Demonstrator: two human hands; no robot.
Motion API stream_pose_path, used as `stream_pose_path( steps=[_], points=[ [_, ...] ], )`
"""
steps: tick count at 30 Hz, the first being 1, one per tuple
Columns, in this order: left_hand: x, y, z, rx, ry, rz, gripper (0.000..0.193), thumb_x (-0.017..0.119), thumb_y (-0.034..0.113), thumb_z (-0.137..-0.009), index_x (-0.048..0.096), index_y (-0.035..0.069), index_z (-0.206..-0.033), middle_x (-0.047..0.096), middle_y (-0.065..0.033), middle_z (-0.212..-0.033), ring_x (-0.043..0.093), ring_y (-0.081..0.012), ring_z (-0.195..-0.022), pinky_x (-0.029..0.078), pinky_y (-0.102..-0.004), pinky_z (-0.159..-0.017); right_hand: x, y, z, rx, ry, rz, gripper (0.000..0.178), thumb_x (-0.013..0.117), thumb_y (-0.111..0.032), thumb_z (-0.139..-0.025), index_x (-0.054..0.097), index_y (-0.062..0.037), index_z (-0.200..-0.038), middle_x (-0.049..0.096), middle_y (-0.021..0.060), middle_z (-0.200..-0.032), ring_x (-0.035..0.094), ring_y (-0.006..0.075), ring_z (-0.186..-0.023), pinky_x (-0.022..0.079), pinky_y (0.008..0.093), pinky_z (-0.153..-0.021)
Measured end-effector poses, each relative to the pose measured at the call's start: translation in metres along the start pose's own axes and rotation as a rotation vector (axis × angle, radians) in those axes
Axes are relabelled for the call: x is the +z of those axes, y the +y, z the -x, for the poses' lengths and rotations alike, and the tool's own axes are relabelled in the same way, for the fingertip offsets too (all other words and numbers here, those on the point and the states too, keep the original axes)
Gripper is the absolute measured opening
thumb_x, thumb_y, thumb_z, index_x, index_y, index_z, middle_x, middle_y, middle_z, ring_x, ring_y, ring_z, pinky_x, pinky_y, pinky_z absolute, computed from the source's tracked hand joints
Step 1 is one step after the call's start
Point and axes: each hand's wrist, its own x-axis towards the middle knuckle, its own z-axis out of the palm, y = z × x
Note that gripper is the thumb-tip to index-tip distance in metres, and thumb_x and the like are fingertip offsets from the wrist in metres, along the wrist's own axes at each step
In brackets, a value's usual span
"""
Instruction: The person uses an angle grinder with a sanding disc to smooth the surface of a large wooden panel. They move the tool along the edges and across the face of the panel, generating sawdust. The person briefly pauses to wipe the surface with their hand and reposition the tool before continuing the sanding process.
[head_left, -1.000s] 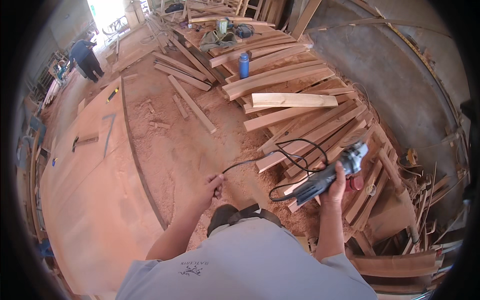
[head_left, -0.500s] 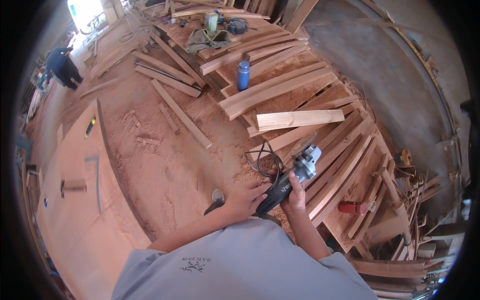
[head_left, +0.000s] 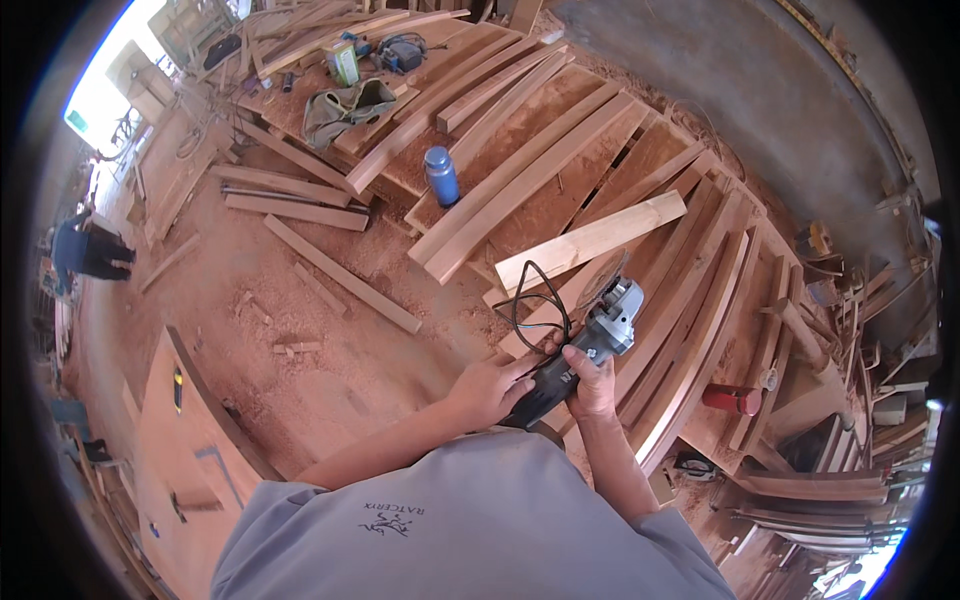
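Note:
I hold an angle grinder [head_left: 543, 389] in front of my body, its grey metal head and disc pointing away to the right. My right hand [head_left: 592, 388] wraps round its dark body just behind the head, thumb on top. Against the left side of the body, my left hand [head_left: 484, 392] has its fingers curled; their tips are partly hidden. A looped black cord [head_left: 520, 318] is bunched up beside the grinder near the fingers. Just beyond the disc, a pale board [head_left: 590, 238] lies across darker reddish planks.
A long bench [head_left: 520, 215] holds several planks, a blue bottle [head_left: 441, 177], a red container [head_left: 733, 399] and a green cloth bag [head_left: 345, 108]. At left stands a large wooden panel [head_left: 190, 420]. Loose timber [head_left: 340, 272] lies on the dusty floor. Another person [head_left: 88, 250] bends far left.
My view has turned, so the bench and panel sit differently in the picture. Both hands keep their hold on the grinder, which stays almost in place before me.

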Motion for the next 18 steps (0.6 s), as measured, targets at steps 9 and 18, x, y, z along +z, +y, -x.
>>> stream_pose_path(
  steps=[9,18],
  points=[
    [-0.031,-0.143,-0.054,-0.258,0.208,0.3,0.046,0.071,0.025,-0.1,0.065,-0.001,-0.137,0.075,-0.0233,-0.112,0.073,-0.0396,-0.104,0.058,-0.0449,-0.09,0.03,-0.033,-0.138,-0.121,0.315,0.393,0.038,0.081,0.004,-0.084,0.064,-0.004,-0.117,0.073,0.009,-0.104,0.072,0.0224,-0.092,0.058,0.0352,-0.085],
    [-0.065,-0.303,-0.067,-0.536,-0.125,0.187,0.027,0.072,0.025,-0.095,0.076,0.003,-0.111,0.079,-0.0193,-0.108,0.076,-0.0358,-0.099,0.06,-0.0456,-0.086,0.041,-0.028,-0.351,-0.117,0.494,0.507,0.03,0.086,-0.008,-0.087,0.069,-0.0022,-0.111,0.074,0.0049,-0.1,0.068,0.0143,-0.089,0.052,0.0305,-0.081]
  ],
)
